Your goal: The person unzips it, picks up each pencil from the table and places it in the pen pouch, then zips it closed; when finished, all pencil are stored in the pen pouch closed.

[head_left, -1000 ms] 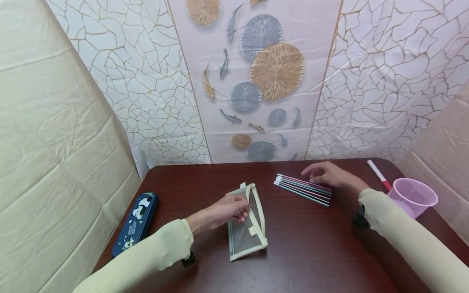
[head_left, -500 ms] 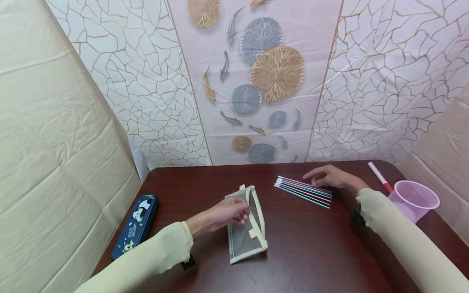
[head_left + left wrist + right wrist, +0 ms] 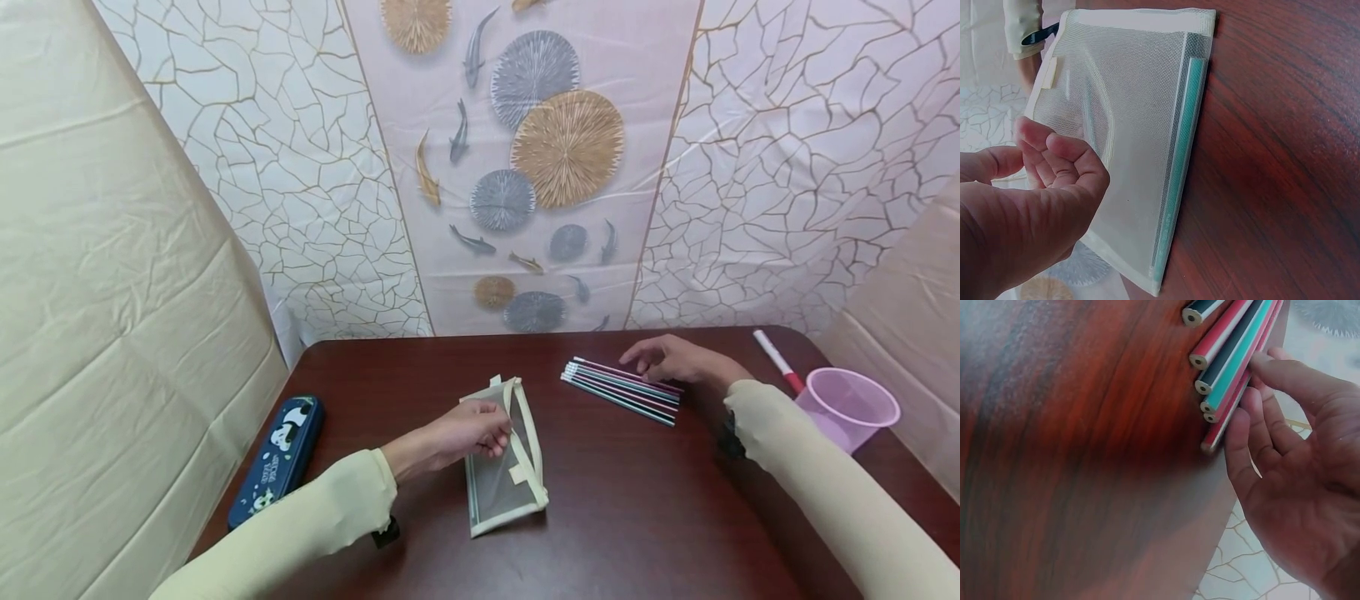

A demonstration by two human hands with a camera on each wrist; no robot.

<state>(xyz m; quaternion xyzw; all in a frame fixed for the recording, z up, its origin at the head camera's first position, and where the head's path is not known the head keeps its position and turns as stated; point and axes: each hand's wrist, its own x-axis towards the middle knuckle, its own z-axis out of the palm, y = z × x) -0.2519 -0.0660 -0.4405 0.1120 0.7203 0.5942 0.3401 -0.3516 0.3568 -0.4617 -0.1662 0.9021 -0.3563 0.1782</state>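
Head view, and near the middle of the surface (image 3: 600, 533) a mesh pouch (image 3: 498, 487) is held by the left hand (image 3: 474, 430), its mouth parted; over to the right, a row of pencils (image 3: 618, 392) is met by the right hand (image 3: 673, 358). Here is the danger: the pencils are laid so close together that a neighbour could be dragged along, or the whole row scattered, should the red pencil (image 3: 1217, 436) on the far side be lifted askew. A slim barrel could also be sent rolling by a stray knuckle. And at the pouch, should the rim be let slip, the mouth might well sag together, for such limp mesh can hardly be trusted to stand unaided. Now to the fingers! On the left they are curled in, and the pouch's rim seems to be pinched against the thumb; a green stick (image 3: 1180, 156), much like a pencil, is seen along the lower edge through the mesh. On the right the fingers are bent, with barely a gap left: the red pencil is nipped between thumb and fingertips, its length lying right beside the others, its end apparently on the surface.
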